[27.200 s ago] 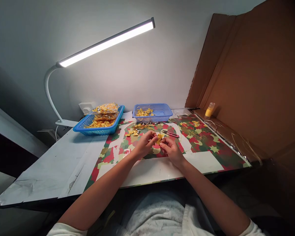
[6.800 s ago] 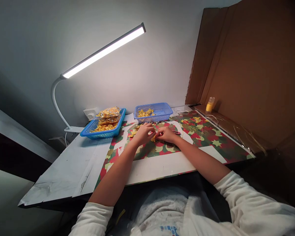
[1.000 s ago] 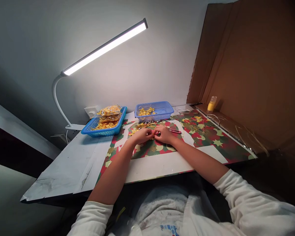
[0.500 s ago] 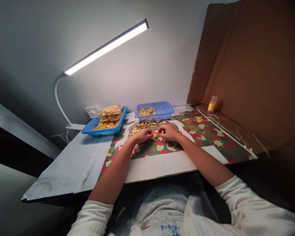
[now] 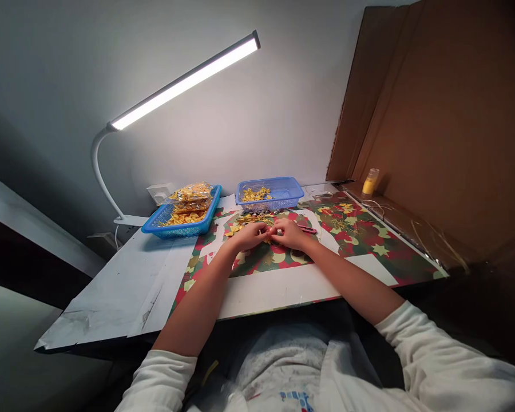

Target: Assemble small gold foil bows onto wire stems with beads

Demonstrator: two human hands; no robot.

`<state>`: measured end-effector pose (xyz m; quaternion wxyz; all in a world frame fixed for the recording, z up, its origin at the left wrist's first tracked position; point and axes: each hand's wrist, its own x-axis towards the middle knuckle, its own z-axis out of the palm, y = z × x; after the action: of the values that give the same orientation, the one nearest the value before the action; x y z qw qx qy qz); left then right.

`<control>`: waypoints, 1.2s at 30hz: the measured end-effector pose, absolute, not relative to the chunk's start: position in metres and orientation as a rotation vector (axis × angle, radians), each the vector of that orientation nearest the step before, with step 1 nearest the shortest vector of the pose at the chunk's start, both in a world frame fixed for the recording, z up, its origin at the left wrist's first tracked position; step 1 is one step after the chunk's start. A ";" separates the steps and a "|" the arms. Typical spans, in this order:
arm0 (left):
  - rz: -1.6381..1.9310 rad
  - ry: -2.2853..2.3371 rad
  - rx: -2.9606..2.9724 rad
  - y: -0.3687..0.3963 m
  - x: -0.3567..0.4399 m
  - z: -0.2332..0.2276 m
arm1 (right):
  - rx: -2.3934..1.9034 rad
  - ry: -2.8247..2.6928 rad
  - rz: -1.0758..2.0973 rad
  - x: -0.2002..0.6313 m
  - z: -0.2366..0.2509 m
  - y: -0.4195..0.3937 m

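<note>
My left hand [image 5: 252,236] and my right hand [image 5: 289,234] meet over the patterned table cover, fingertips pinched together. Between them is a small gold ribbon bow [image 5: 266,241], mostly hidden by the fingers. Just beyond the hands lie a bundle of thin gold ties [image 5: 254,218] and some small silvery beads [image 5: 269,212]. Loose gold ribbon pieces [image 5: 234,229] are left of my left hand. A slim pink tool [image 5: 308,229] rests right of my right hand, its kind unclear.
A blue basket [image 5: 178,231] holds gold bows and a filled clear bag. Another basket [image 5: 281,203] contains gold bows. More gold pieces [image 5: 345,209] lie at right. A lamp [image 5: 189,80] arches overhead; cardboard [image 5: 438,126] and a yellow-filled bottle [image 5: 369,182] stand right.
My right hand has moved left, so its fingertips meet those of my left hand. The gold bow between them is now mostly covered. The pink tool has come into sight.
</note>
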<state>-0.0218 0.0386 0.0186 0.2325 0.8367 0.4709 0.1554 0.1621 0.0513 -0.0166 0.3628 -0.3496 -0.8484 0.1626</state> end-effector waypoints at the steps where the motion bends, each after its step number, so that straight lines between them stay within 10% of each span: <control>1: 0.425 1.296 2.298 0.039 -0.022 0.018 | -0.905 -2.179 0.424 0.162 -0.018 0.052; 36: 0.439 1.222 2.266 0.039 -0.017 0.016 | -0.939 -2.226 0.307 0.164 -0.022 0.055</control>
<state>-0.0170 0.0391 0.0156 0.2619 0.8374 0.4516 0.1621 0.1640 0.0548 -0.0222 0.3459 -0.3618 -0.8576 0.1182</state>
